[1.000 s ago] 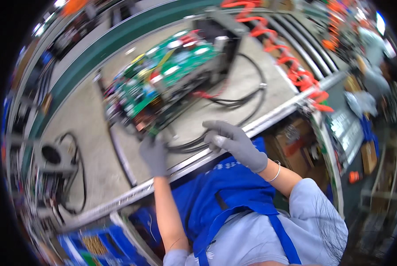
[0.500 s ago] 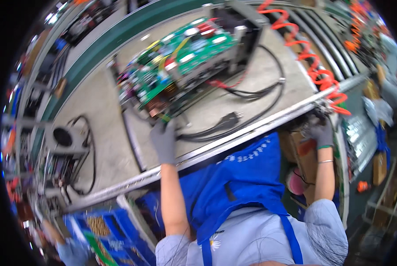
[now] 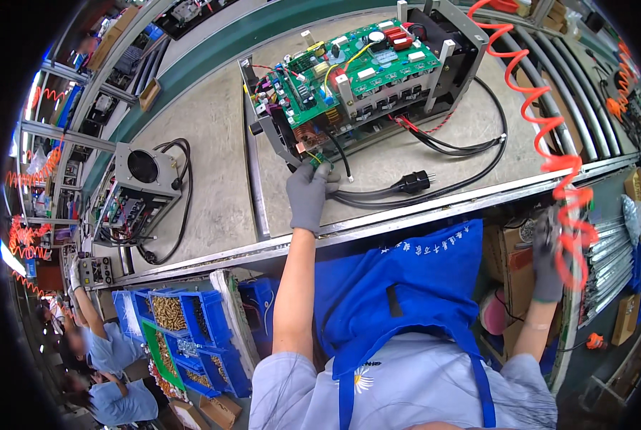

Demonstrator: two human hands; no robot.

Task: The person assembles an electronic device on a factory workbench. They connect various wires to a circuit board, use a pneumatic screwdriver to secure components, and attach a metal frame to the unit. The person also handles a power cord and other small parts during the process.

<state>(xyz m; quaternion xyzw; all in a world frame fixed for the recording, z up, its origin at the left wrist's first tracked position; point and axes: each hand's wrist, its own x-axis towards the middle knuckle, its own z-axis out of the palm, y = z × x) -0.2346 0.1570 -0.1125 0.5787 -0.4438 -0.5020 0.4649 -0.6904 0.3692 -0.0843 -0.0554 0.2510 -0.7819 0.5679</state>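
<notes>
From the head camera, the person stood at a long grey workbench in a blue apron. Their left hand, in a grey glove, reached up to the near corner of an open machine and pinched a small green board between the fingertips, right at the machine's lower edge beside a copper coil. The machine sat tilted on the bench, its big green circuit board facing up, with a black frame at its far end. A black power cable looped out from under it, and the plug lay on the bench just right of the left hand.

The right hand, also gloved, was well apart, below the bench edge at the person's right. It was blurred; it seemed closed around something by the orange coiled hose, but I could not tell what it gripped.

Farther left on the bench stood a second grey machine with a round fan opening. Below the bench sat blue bins of small parts, and another worker bent nearby at the lower left
</notes>
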